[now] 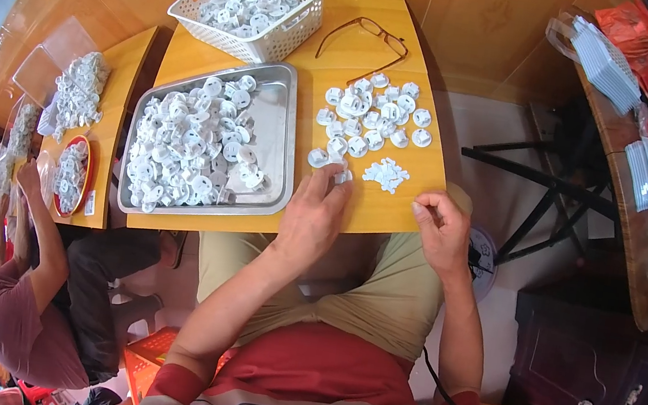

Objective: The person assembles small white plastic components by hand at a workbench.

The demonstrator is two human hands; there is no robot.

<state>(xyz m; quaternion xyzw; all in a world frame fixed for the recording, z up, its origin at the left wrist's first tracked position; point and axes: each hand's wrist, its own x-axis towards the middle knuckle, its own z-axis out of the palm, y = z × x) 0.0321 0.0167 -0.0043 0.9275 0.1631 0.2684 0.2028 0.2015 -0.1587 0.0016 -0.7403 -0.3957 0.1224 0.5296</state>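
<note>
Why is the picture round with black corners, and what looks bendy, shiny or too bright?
Head view: black corners, as the fisheye picture is round; head view, near the right rim: the dark cabinet looks warped; head view, far left: washed-out white light; head view, middle: soft shine on the metal tray, left hand and right hand fairly clear.

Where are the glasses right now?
In the head view, the brown glasses lie near the far right corner of the yellow table, right of the white basket and just beyond the round white parts.
</note>
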